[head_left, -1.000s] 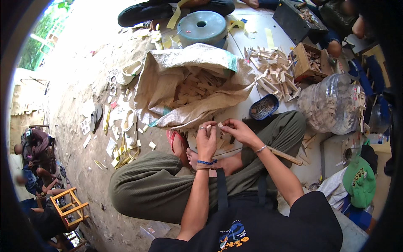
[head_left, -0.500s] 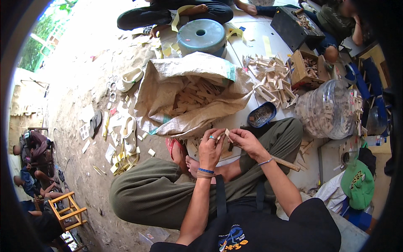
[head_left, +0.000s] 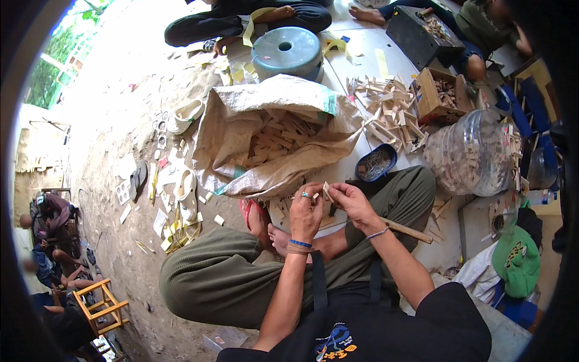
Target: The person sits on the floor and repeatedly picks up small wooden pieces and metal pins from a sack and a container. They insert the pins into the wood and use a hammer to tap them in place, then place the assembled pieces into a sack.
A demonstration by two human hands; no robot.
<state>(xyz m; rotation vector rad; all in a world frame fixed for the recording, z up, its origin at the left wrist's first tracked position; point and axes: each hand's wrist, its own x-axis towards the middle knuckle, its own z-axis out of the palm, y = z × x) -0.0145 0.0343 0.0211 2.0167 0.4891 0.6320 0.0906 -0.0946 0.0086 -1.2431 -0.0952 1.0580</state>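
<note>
Above my crossed legs, my two hands meet. Between the thumb and fingers of my right hand (head_left: 356, 209) is a small pale wooden piece (head_left: 326, 189), held upright. My left hand (head_left: 306, 217), with a ring and wrist bands, is closed beside it, fingertips close to the piece. Whatever those fingers pinch is too small to make out. A hammer with a wooden handle (head_left: 409, 231) lies across my right leg, its head partly hidden behind my right hand. Just beyond my hands stands a blue oval tin (head_left: 377, 164) of small nails.
Ahead, an open woven sack (head_left: 229, 120) holds many wooden pieces. More lie in a pile (head_left: 389, 111), a wooden box (head_left: 429, 96) and a clear plastic jar (head_left: 464, 157) to the right. A round green stool (head_left: 286, 51) stands beyond. Other people sit around.
The wooden piece has turned slightly upright in my right fingers, and my left hand has shifted a little to the right. The rest of the scene shifts slightly with the head.
</note>
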